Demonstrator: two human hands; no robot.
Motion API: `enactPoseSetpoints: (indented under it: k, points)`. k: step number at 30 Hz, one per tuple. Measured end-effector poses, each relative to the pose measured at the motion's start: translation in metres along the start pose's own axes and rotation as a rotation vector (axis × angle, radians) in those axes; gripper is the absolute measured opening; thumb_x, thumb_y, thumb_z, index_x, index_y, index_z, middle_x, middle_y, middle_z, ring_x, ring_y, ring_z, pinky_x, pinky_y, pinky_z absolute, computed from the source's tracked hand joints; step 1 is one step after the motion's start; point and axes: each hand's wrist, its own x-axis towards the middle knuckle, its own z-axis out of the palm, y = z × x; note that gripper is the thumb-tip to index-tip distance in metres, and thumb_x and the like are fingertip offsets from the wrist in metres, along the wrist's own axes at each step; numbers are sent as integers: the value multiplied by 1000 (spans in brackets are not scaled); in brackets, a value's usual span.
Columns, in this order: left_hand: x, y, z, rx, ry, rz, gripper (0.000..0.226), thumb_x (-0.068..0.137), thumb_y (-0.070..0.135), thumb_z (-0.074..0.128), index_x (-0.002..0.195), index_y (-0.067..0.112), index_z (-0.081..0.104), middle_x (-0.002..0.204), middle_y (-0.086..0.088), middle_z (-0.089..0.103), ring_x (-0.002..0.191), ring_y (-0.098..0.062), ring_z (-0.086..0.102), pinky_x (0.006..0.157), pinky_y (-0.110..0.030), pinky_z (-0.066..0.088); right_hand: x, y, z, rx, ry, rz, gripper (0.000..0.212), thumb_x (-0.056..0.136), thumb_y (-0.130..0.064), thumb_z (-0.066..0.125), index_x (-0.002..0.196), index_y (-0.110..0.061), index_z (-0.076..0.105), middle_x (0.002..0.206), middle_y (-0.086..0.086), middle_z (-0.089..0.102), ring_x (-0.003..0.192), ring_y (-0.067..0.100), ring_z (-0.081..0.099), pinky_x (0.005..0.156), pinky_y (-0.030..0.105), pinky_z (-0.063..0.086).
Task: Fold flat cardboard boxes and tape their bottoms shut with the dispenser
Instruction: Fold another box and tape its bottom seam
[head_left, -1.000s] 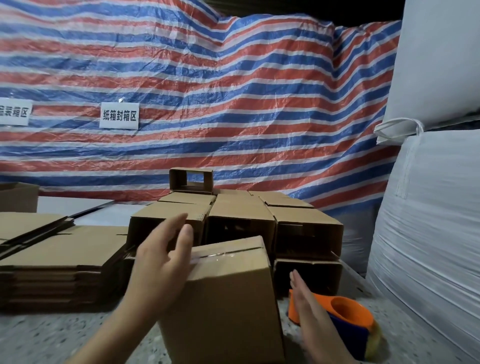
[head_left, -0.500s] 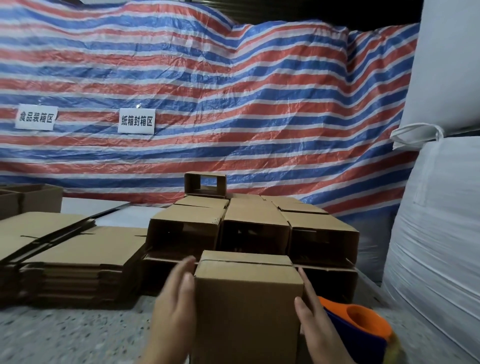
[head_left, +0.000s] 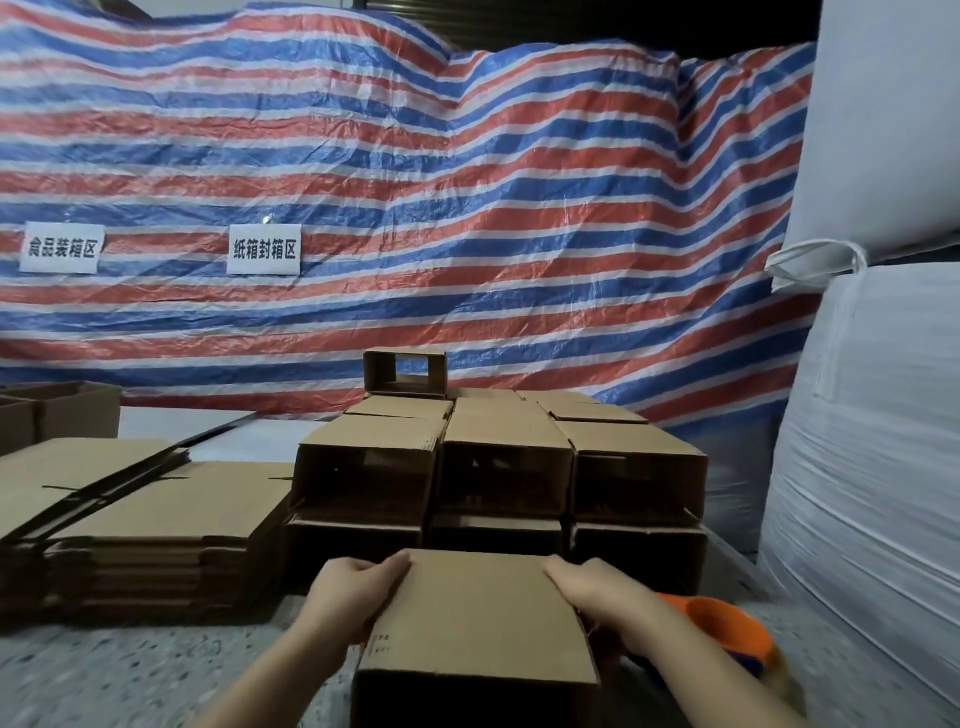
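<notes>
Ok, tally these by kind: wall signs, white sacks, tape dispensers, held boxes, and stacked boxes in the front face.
wall signs: 2
white sacks: 2
tape dispenser: 1
held box: 1
front-face stacked boxes: 6
Total: 12

hands 2: left (head_left: 349, 597), right (head_left: 605, 592) | held box (head_left: 478, 618) 1 | stacked boxes (head_left: 506, 467), open fronts showing: 6, in 2 layers of 3; more behind, count unclear | flat-box piles (head_left: 156, 514) 2 | tape dispenser (head_left: 727, 636) 1 | signs (head_left: 264, 249) 2 | white sacks (head_left: 872, 441) 2
</notes>
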Motion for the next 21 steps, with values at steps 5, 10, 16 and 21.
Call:
enactPoseSetpoints:
  k: [5,10,16,21]
  points:
    - [-4,-14,-14,-108,-27,-86,53,99,56,42,106,9,65,98,-4,63,85,-18,57,72,-35,44,-10,23,1,171,22,75,75,101,-64,29,139,-4,51,123,10,65,108,24,63,92,35,51]
    - [-42,-36,-12,-193,-206,-8,36,103,41,40,122,15,58,129,-9,54,112,-22,50,99,-39,42,-54,47,27,415,-113,-80,47,107,-11,42,149,6,33,155,25,37,145,36,35,119,32,23]
    - [-74,55,-72,-362,-65,480,27,96,21,52,120,33,53,106,5,60,96,-16,60,74,-33,48,-96,-41,-22,590,-12,-438,53,96,-52,52,141,-25,49,129,3,66,121,25,60,110,53,42]
    - [-8,172,-110,-245,44,605,6,94,12,50,92,10,55,84,-5,50,82,-17,49,71,-30,40,-53,-178,-71,705,48,-574,30,101,-43,45,98,-23,68,96,2,72,104,28,65,93,45,54]
